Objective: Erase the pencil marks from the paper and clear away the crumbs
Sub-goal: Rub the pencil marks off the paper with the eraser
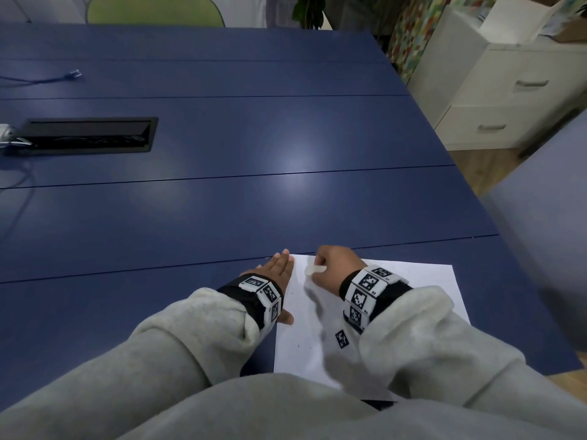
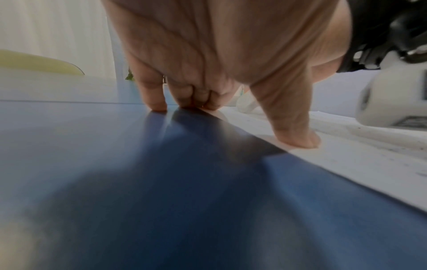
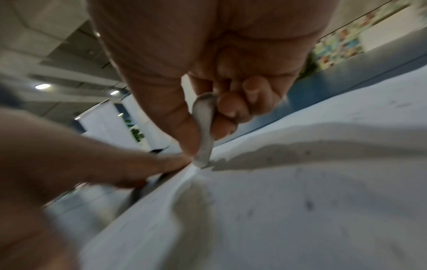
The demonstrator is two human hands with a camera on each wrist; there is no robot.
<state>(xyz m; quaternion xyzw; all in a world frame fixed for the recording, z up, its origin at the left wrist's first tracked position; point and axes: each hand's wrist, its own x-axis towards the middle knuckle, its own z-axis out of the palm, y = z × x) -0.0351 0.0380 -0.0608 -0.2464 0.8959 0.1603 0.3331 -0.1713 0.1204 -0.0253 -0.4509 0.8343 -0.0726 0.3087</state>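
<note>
The person is working at the rubbing-out step. The right hand (image 1: pixel 330 268) is pinching one white eraser (image 3: pixel 203 135) between thumb and curled fingers, with its lower tip pressing down on the paper (image 1: pixel 413 290) just ahead of the knuckles, close to the sheet's far left corner. The left hand (image 1: pixel 276 274) is lying flat with fingers straight and together, holding nothing — it is pinning the sheet along its left edge, fingertips (image 2: pixel 157 106) touching the blue table (image 1: pixel 222 138) and thumb (image 2: pixel 298 135) pressing on the paper, right beside the eraser hand.

Nearer the body than the right hand, small dark specks (image 1: pixel 298 346) are lying scattered over the sheet; whether they are crumbs or leftover pencil I cannot tell, and no clear pencil lines are showing near the eraser.

My guess is that the erasing is far along, and the next move is calling for short strokes with the left hand holding firm — the corner could crease — then a sweep of the crumbs off the sheet.

Counting: one sheet, one eraser, two hands, and too many specks to number.
</note>
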